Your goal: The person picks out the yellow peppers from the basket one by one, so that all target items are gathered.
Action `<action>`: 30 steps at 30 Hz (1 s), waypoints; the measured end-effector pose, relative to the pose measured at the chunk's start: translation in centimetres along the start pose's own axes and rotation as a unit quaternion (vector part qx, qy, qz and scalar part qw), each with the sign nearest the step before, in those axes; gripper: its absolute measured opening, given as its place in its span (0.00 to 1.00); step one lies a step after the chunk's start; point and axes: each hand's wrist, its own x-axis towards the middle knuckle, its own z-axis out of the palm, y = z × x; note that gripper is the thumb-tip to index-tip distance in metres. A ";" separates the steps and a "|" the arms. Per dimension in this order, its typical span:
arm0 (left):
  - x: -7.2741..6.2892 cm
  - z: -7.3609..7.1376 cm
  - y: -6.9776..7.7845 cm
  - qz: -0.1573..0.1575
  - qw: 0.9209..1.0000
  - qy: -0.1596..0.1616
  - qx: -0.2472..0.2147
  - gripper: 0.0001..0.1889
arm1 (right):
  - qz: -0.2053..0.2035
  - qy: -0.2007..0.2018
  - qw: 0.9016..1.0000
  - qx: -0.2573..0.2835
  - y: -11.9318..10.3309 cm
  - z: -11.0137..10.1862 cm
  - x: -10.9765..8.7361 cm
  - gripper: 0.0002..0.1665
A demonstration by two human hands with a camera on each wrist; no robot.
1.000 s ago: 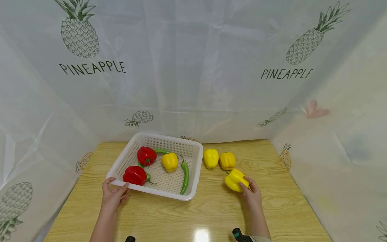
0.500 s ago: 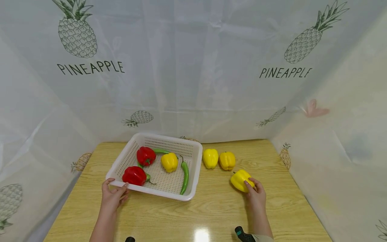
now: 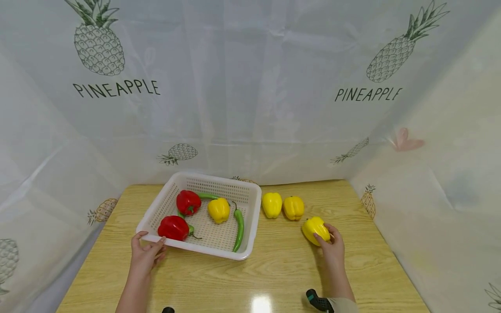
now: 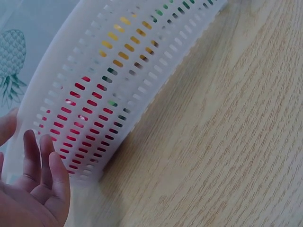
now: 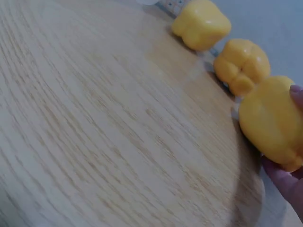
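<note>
The right hand (image 3: 332, 248) grasps a yellow bell pepper (image 3: 314, 230) at its near right end, thumb on one side and fingers on the other, so that most of the pepper sticks out past the fingertips, forward and to the left, over the right part of the wooden table (image 3: 274, 271) (whether its underside touches the wood, I cannot tell). Just beyond it, two more peppers sit side by side, a paler yellow one (image 3: 272, 205) and a deeper yellow one (image 3: 293, 208), both clear of the fingers. The left hand (image 3: 145, 254) holds the rim of the white basket (image 3: 203, 251) at its near left corner, its other fingers loosely bent outside the perforated wall. Inside, near that hand, lies a red pepper (image 3: 173, 228), with another yellow pepper (image 3: 218, 211) and a green chilli (image 3: 239, 230) farther right
</note>
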 end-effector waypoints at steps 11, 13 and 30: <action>-0.1 0.0 -0.2 0.007 1.000 0.007 0.002 0.29 | -0.053 -0.081 0.988 -0.124 -0.7 -0.8 1.4 0.37; -0.1 0.0 -0.2 0.007 1.000 0.007 0.002 0.29 | -0.051 -0.087 0.985 -0.141 -0.9 -0.9 1.8 0.38; 0.0 0.0 -0.3 0.008 1.000 0.013 0.014 0.30 | -0.028 -0.140 0.967 -0.212 -3.9 -1.2 4.3 0.41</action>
